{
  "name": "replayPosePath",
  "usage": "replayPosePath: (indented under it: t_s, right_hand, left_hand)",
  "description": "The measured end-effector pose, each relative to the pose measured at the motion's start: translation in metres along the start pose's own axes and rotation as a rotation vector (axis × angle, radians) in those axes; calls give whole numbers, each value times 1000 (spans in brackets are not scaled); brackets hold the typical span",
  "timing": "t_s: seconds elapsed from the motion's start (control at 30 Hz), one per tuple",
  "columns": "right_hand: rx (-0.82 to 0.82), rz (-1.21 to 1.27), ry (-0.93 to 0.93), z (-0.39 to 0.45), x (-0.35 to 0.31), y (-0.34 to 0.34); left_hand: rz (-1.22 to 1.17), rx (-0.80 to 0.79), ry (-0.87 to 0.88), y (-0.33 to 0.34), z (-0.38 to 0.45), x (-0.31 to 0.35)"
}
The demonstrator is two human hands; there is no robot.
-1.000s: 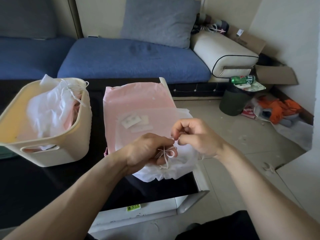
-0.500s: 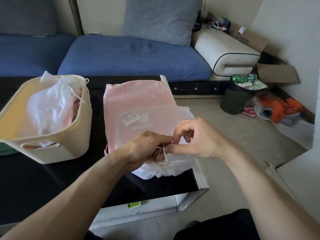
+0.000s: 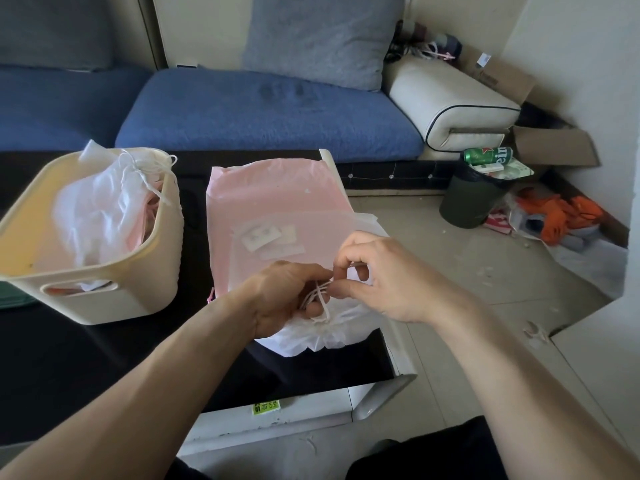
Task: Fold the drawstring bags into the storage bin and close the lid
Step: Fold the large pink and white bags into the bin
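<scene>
White cord (image 3: 320, 295) at the gathered neck of a white drawstring bag (image 3: 322, 336) is pinched by both the left hand (image 3: 284, 299) and right hand (image 3: 384, 275), fingers curled. That bag lies just right of the cream storage bin (image 3: 114, 299), overlapping a flat pink bag (image 3: 273, 202); the bin holds more bags.

both hands (image 3: 332, 289) pinching white drawstring (image 3: 320, 296), bags in bin (image 3: 152, 271)

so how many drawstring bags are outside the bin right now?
2 visible: a white translucent drawstring bag at the black table's near edge, its cord held by both hands, and a pink flat bag under it. More may be stacked beneath, hidden.
</scene>
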State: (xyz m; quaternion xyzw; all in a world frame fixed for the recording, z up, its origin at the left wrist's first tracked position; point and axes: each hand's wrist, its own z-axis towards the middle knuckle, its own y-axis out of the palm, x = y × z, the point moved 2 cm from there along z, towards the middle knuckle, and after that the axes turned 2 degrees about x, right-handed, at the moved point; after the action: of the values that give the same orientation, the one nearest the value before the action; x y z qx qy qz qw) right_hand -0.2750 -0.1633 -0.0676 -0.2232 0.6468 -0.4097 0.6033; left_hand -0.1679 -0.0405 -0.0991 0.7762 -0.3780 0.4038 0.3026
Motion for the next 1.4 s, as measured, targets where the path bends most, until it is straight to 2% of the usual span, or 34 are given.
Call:
replayPosePath:
  t_s: [0.3, 0.53, 0.67, 0.77, 0.87, 0.93, 1.03, 1.2, 1.4]
  right_hand:
    - [-110, -179, -11, -4, -6, 2]
    - [-171, -125, 90, -8, -3, 3]
    - [-136, -4, 114, -14, 8, -10]
    - [-95, 105, 124, -14, 12, -8]
    - [9, 212, 153, -8, 16, -5]
    - [71, 231, 153, -5, 18, -4]
    - [83, 333, 157, -1, 18, 2]
    - [145, 539, 232, 5, 16, 8]
    - [-23, 472, 222, 6, 9, 13]
  left_hand:
    - [16, -6, -41, -1, -1, -3]
    - [120, 32, -11, -5, -3, 0]
    - [179, 63, 83, -10, -3, 5]
    - [261, -21, 168, -10, -6, 8]
    - [277, -142, 256, -5, -10, 9]
    - [299, -169, 308, -4, -11, 10]
    - [340, -78, 329, -6, -8, 9]
    - [205, 71, 364, -10, -3, 7]
    - [46, 192, 380, -8, -3, 9]
